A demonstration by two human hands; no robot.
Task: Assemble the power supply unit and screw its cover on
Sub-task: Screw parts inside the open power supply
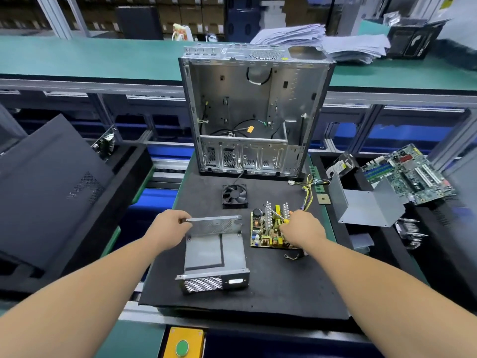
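The grey metal power supply housing point(214, 251) lies open on the black mat, its perforated end facing me. My left hand point(169, 227) grips the far left corner of its rear wall. To its right lies the power supply circuit board point(265, 228) with heat sinks and yellow parts. My right hand point(302, 227) rests over the board's right side and holds a screwdriver point(275, 213) with a yellow handle, its shaft pointing up and left. The bent grey metal cover point(366, 205) sits to the right, off the mat. A black fan point(234, 196) lies behind the housing.
An open computer case point(254, 112) stands at the back of the mat point(232, 301). A bundle of yellow wires point(308, 189) runs from the board. A motherboard point(410, 174) leans at the right; a black side panel point(51, 192) lies at the left. A green button point(182, 347) is at the near edge.
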